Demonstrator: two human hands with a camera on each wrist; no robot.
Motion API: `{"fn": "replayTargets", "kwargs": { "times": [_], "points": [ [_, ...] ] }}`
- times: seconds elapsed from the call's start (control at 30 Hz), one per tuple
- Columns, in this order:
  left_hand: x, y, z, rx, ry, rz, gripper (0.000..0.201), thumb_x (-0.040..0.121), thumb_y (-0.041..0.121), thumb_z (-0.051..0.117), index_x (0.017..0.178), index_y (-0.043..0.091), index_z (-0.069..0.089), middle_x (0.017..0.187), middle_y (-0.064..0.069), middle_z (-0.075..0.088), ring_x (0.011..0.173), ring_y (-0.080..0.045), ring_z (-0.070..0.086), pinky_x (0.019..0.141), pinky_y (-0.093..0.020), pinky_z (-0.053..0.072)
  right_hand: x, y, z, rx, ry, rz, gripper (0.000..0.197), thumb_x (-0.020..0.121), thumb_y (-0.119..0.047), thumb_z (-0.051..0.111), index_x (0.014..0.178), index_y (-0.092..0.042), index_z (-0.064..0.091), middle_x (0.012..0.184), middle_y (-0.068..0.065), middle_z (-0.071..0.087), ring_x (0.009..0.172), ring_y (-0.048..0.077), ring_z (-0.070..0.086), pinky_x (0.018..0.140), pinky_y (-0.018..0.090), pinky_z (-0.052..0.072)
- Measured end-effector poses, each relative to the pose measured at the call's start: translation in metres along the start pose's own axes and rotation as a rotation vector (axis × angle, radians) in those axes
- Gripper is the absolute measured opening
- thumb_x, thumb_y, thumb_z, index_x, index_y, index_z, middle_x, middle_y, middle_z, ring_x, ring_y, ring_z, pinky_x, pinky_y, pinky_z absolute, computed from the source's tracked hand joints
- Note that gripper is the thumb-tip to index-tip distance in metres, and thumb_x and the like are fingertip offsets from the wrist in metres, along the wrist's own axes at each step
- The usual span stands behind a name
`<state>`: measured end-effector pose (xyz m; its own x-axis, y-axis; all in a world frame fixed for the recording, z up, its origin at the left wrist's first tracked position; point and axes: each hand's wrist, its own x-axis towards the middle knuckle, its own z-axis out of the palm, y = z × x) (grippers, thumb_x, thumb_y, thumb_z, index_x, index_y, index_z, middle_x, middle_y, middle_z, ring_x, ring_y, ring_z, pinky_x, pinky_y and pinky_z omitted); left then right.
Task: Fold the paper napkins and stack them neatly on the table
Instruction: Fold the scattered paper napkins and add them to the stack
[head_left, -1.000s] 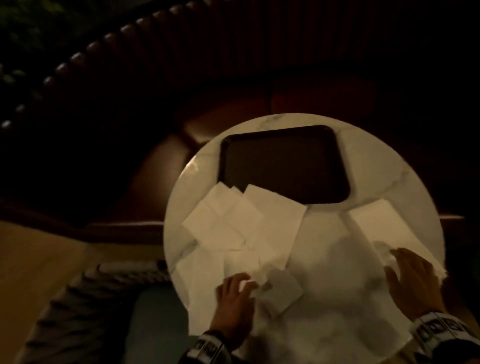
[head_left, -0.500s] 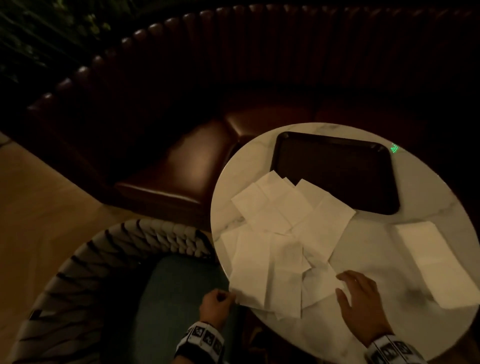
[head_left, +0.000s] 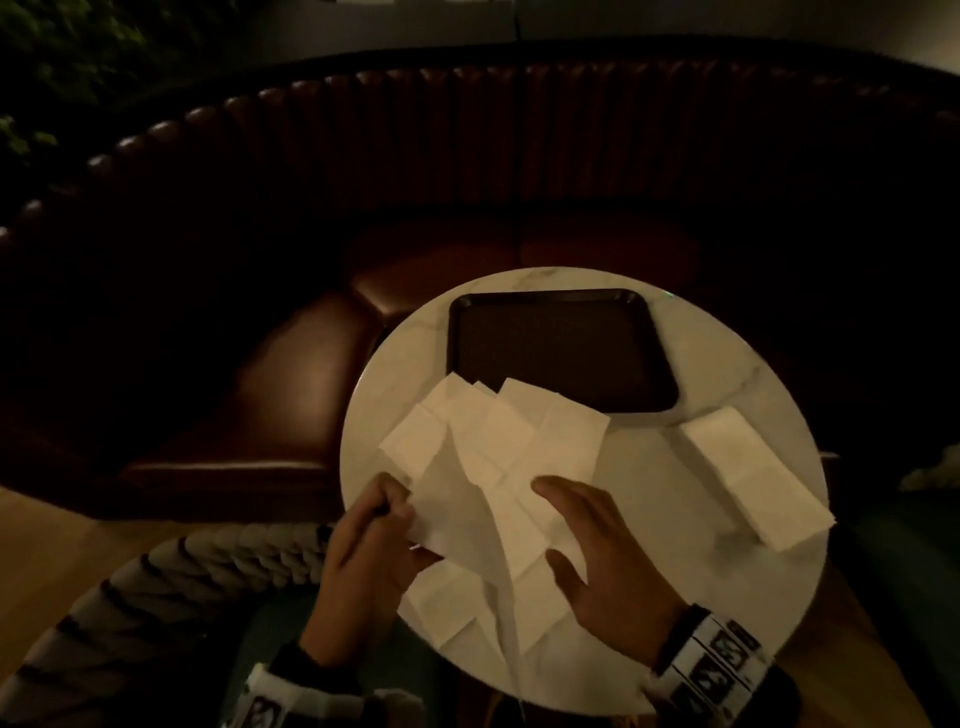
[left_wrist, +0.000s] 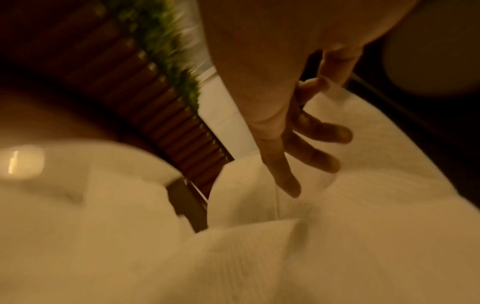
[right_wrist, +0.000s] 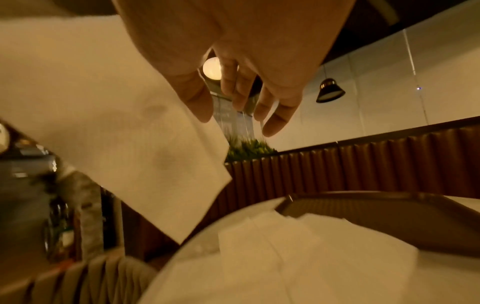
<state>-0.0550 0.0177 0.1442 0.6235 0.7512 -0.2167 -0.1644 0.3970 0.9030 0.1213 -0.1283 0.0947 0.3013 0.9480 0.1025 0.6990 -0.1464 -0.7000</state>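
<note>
My left hand (head_left: 370, 545) pinches the edge of one unfolded napkin (head_left: 457, 499), lifted at the table's (head_left: 675, 493) 8 o'clock rim. My right hand (head_left: 597, 556) is spread flat, fingers straight, gripping nothing; can't tell if it touches paper. Loose napkin pile (head_left: 519, 441) lies from centre to 9 o'clock. Folded stack (head_left: 748, 483) at 3 o'clock. Dark tray (head_left: 561, 353) at 12, pile overlapping its near edge.
</note>
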Motion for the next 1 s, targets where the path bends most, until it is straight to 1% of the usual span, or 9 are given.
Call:
{"fn": "replayTargets", "kwargs": {
  "times": [0.1, 0.23, 0.3, 0.4, 0.5, 0.67, 0.8, 0.9, 1.0],
  "points": [
    [0.002, 0.02, 0.023, -0.172, -0.025, -0.13, 0.054, 0.051, 0.038, 0.086, 0.09, 0.014, 0.057, 0.091, -0.009, 0.069, 0.082, -0.025, 0.07, 0.065, -0.044, 0.058, 0.008, -0.03, -0.023, 0.129, -0.008, -0.071, 0.08, 0.083, -0.012, 0.06, 0.14, -0.046, 0.016, 0.143, -0.031, 0.021, 0.138, 0.003, 0.02, 0.111, 0.021, 0.023],
    [0.009, 0.012, 0.031, -0.601, -0.003, -0.227, 0.028, 0.082, 0.032, 0.049, 0.09, 0.013, 0.067, 0.083, -0.01, 0.069, 0.071, -0.026, 0.07, 0.057, -0.036, 0.057, 0.01, -0.046, -0.037, 0.163, 0.066, -0.153, 0.075, 0.081, -0.019, 0.067, 0.14, -0.04, 0.025, 0.146, -0.026, 0.025, 0.141, 0.008, 0.019, 0.111, 0.038, 0.028],
    [0.017, 0.004, 0.027, -0.654, 0.012, -0.269, 0.039, 0.089, 0.032, 0.04, 0.094, 0.012, 0.073, 0.093, -0.011, 0.071, 0.084, -0.025, 0.07, 0.074, -0.039, 0.057, 0.011, -0.044, -0.038, 0.152, 0.09, -0.172, 0.062, 0.084, -0.03, 0.064, 0.138, -0.034, 0.033, 0.146, -0.023, 0.029, 0.14, 0.009, 0.021, 0.108, 0.045, 0.032],
    [0.024, -0.006, 0.024, -0.57, -0.038, -0.154, 0.057, 0.099, 0.035, 0.016, 0.132, 0.007, 0.052, 0.137, -0.014, 0.051, 0.128, -0.025, 0.046, 0.115, -0.035, 0.016, 0.013, -0.037, -0.037, 0.141, 0.141, -0.167, 0.042, 0.088, -0.045, 0.055, 0.128, -0.031, 0.048, 0.136, -0.021, 0.042, 0.133, 0.007, 0.032, 0.104, 0.041, 0.038],
    [0.025, -0.005, 0.027, -0.567, 0.041, -0.355, 0.03, 0.072, 0.03, 0.07, 0.095, 0.012, 0.068, 0.1, -0.005, 0.056, 0.091, -0.021, 0.055, 0.101, -0.032, 0.034, 0.016, -0.03, -0.037, 0.113, 0.26, -0.201, 0.02, 0.09, -0.035, 0.057, 0.105, -0.024, 0.065, 0.108, -0.014, 0.061, 0.107, 0.002, 0.052, 0.088, 0.034, 0.046],
    [0.015, 0.012, 0.03, 0.423, 0.156, 0.086, 0.023, 0.092, 0.04, 0.046, 0.109, 0.024, 0.051, 0.114, 0.005, 0.058, 0.095, -0.011, 0.061, 0.085, -0.042, 0.051, 0.021, -0.024, -0.046, 0.16, 0.168, -0.152, 0.019, 0.092, -0.032, 0.054, 0.099, -0.019, 0.066, 0.091, -0.01, 0.066, 0.084, 0.002, 0.06, 0.074, 0.028, 0.05],
    [0.004, 0.023, 0.04, 1.452, -0.392, 0.624, 0.057, 0.082, 0.071, 0.044, 0.13, 0.041, 0.038, 0.139, 0.02, 0.036, 0.136, -0.006, 0.027, 0.112, -0.046, 0.021, 0.024, -0.013, -0.049, 0.154, 0.033, -0.113, 0.019, 0.092, -0.028, 0.051, 0.102, -0.022, 0.067, 0.092, -0.009, 0.066, 0.084, 0.001, 0.06, 0.075, 0.016, 0.05],
    [0.016, 0.017, 0.054, 1.649, -0.463, 0.653, 0.042, 0.085, 0.065, 0.043, 0.12, 0.043, 0.048, 0.123, 0.023, 0.054, 0.127, -0.004, 0.041, 0.113, -0.051, 0.008, 0.025, -0.01, -0.048, 0.127, 0.001, -0.131, 0.015, 0.09, -0.017, 0.056, 0.099, -0.021, 0.067, 0.087, -0.01, 0.065, 0.076, -0.009, 0.056, 0.071, 0.007, 0.046],
    [0.027, 0.012, 0.052, 1.513, -0.452, 0.55, 0.017, 0.089, 0.051, 0.041, 0.1, 0.043, 0.051, 0.097, 0.025, 0.062, 0.096, 0.004, 0.055, 0.106, -0.045, 0.027, 0.026, -0.01, -0.051, 0.082, -0.032, -0.137, 0.021, 0.091, -0.03, 0.051, 0.101, -0.021, 0.068, 0.09, -0.01, 0.067, 0.076, -0.015, 0.052, 0.073, 0.004, 0.044]
  ]
}}
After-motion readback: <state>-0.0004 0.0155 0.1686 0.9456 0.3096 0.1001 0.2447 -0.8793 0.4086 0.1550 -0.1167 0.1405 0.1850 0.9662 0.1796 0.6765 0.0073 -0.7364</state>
